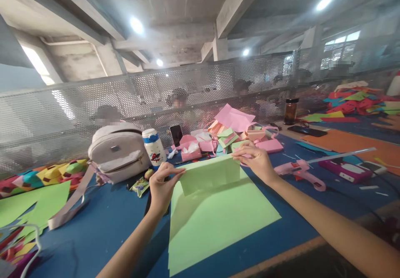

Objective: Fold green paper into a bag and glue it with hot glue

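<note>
A folded light green felt sheet (212,177) is held up by its top edge between my two hands. My left hand (163,184) pinches its left corner between thumb and fingers. At the opposite corner, my right hand (254,160) grips the edge the same way. Below it, larger green sheets (218,232) lie stacked flat on the blue table. Right of my right hand rests a pink glue gun (300,173) with a clear glue stick poking out of its back and a small red light on.
Behind my hands sit a pale backpack (117,151), a white bottle (154,146), a phone (176,135) and a heap of pink and green pieces (236,121). A purple device (345,171) and orange sheets (353,144) lie right. A perforated metal screen (200,82) stands beyond; another person's hand (389,121) shows far right.
</note>
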Tool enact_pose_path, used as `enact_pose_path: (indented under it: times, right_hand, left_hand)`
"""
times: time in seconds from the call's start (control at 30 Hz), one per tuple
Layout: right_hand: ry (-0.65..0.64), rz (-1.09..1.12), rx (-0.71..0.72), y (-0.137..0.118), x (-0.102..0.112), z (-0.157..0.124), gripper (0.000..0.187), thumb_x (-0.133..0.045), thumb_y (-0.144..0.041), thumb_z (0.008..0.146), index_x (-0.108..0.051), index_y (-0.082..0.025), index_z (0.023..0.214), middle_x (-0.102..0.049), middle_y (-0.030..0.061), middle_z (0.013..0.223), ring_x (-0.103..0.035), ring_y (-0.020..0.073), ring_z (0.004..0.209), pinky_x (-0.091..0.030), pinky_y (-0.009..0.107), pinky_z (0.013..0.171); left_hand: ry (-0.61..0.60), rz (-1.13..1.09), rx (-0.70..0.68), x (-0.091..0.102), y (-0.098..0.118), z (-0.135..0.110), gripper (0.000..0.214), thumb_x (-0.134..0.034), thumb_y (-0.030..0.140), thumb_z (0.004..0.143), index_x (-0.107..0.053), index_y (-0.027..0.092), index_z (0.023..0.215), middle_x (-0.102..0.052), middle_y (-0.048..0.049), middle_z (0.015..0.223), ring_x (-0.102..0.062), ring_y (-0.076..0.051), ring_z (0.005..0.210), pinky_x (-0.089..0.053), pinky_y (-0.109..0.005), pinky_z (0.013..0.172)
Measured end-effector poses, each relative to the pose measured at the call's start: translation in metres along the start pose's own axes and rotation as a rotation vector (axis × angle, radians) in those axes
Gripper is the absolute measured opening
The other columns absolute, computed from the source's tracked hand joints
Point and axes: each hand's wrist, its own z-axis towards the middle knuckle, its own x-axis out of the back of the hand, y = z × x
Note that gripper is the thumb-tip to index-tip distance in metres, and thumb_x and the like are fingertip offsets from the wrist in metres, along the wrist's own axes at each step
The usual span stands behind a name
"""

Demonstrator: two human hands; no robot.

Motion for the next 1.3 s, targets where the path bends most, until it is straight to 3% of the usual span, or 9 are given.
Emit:
enact_pose_path:
  times: [0.23,0.43,0.53,0.8,1.07,1.3]
  right_hand:
    - [-0.001,-0.035,0.042,0.004,0.000,-0.001,0.026,-0.071,-0.052,0.082,-0.080,-0.028,0.079,-0.064,0.0053,0.072,-0.055,0.0250,0.086,-0.050,0.039,0.077]
    - [0.074,-0.192,0.115,0.007,0.002,-0.003,0.021,-0.070,-0.047,0.085,-0.079,-0.030,0.080,-0.060,0.0050,0.078,-0.054,0.0254,0.089,-0.047,0.041,0.084]
    - [0.091,-0.217,0.161,0.005,0.003,-0.002,0.017,-0.072,-0.045,0.084,-0.079,-0.030,0.080,-0.061,0.0057,0.088,-0.057,0.0253,0.092,-0.047,0.041,0.087]
    - [-0.078,-0.116,0.229,0.001,-0.003,-0.006,0.011,-0.073,-0.035,0.086,-0.079,-0.031,0.093,-0.076,0.0043,0.095,-0.064,0.0251,0.095,-0.050,0.043,0.088]
    - [-0.111,-0.250,0.322,-0.004,-0.007,-0.009,0.030,-0.079,-0.032,0.080,-0.075,-0.039,0.109,-0.076,0.0008,0.097,-0.059,0.0255,0.088,-0.049,0.042,0.081]
    - [-0.108,-0.297,0.403,-0.007,-0.005,-0.007,0.024,-0.072,-0.030,0.086,-0.076,-0.036,0.110,-0.076,0.0022,0.091,-0.055,0.0239,0.083,-0.048,0.039,0.075]
  left_hand:
    - [0.013,0.018,-0.012,0.000,0.001,0.000,0.005,-0.080,0.032,0.075,-0.080,0.027,0.074,-0.052,0.0002,0.072,-0.050,-0.016,0.069,-0.041,-0.028,0.062]
    - [-0.057,-0.009,0.008,-0.001,0.005,-0.003,0.011,-0.074,0.029,0.081,-0.076,0.024,0.071,-0.069,-0.0053,0.100,-0.064,-0.021,0.090,-0.050,-0.034,0.080]
    - [-0.083,-0.066,0.052,-0.003,0.006,-0.006,0.012,-0.073,0.027,0.081,-0.074,0.022,0.071,-0.074,-0.0061,0.097,-0.067,-0.023,0.094,-0.052,-0.035,0.084]
    - [-0.094,-0.178,0.111,-0.008,0.003,-0.010,0.009,-0.074,0.023,0.080,-0.073,0.020,0.072,-0.075,-0.0056,0.085,-0.070,-0.023,0.087,-0.055,-0.034,0.081]
    - [-0.122,-0.198,0.095,-0.007,0.006,-0.011,0.006,-0.073,0.019,0.081,-0.074,0.021,0.076,-0.075,-0.0045,0.088,-0.070,-0.022,0.090,-0.054,-0.033,0.083]
    - [-0.138,-0.201,0.047,-0.007,0.007,-0.010,0.008,-0.073,0.015,0.082,-0.074,0.021,0.077,-0.075,-0.0037,0.088,-0.070,-0.021,0.089,-0.055,-0.032,0.082]
